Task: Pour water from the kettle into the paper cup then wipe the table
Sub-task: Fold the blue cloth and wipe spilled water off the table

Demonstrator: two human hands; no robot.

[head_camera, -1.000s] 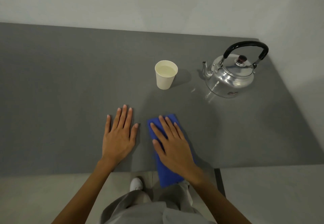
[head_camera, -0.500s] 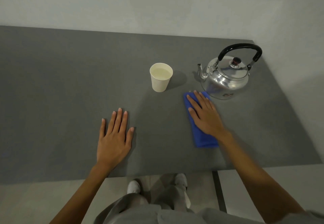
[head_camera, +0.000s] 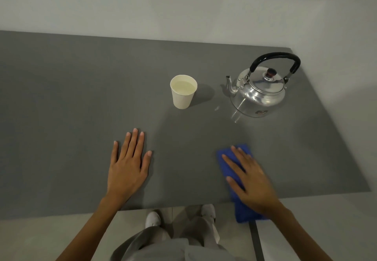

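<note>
Paper cup (head_camera: 183, 91) filled with water, kettle (head_camera: 259, 91) lidded beside it

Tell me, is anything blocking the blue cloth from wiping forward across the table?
Partly. The kettle stands ahead of the blue cloth under the right hand; the paper cup stands further left. Bare table lies between.
</note>
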